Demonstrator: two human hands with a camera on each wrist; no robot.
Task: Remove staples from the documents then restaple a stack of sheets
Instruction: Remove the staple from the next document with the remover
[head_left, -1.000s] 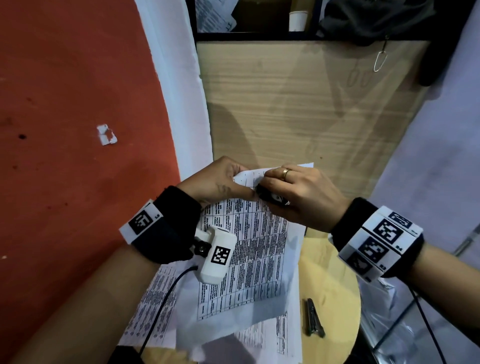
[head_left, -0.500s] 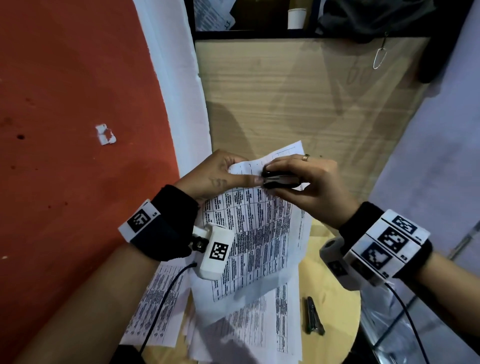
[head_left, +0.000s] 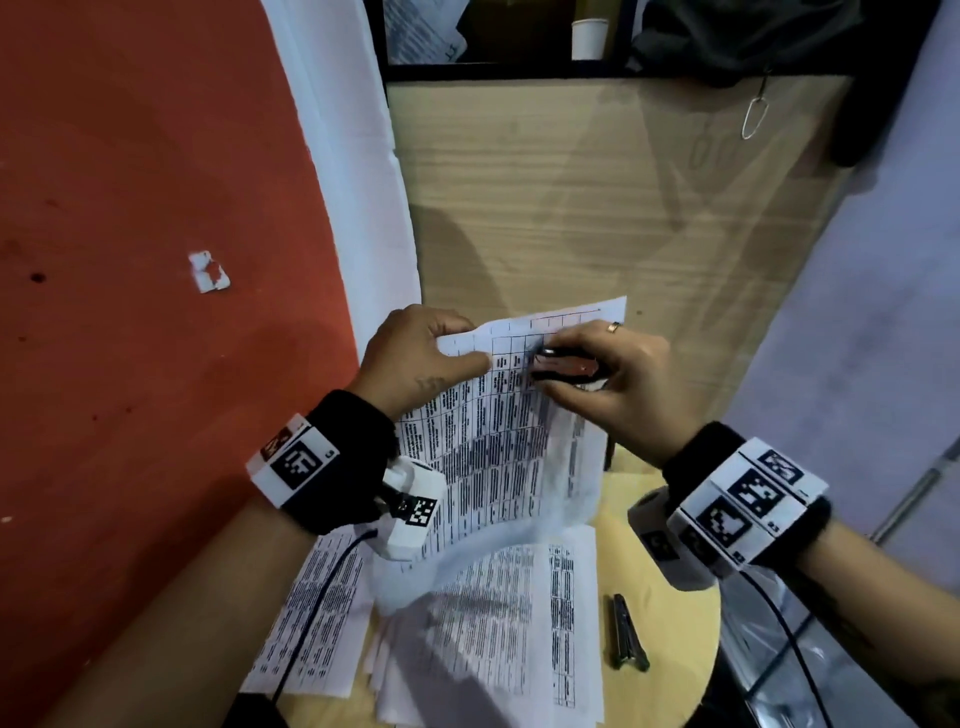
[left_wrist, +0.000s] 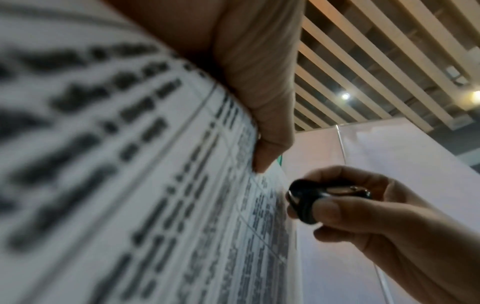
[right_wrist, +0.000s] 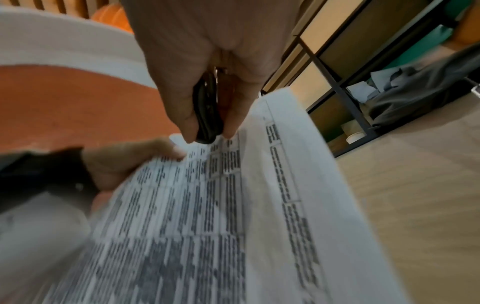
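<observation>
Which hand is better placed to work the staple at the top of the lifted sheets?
The right hand: it already grips the black stapler at the sheets' top edge. The left hand pinches the printed sheets, steadying them.

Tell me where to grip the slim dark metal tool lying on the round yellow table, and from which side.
Take the slim dark metal tool across its narrow middle, thumb on one long side and finger on the other, coming straight down from above. It lies flat on the round yellow table, long axis running away from the person, right of the printed sheets with bare table on both flanks, so a pinch probably fits.
</observation>
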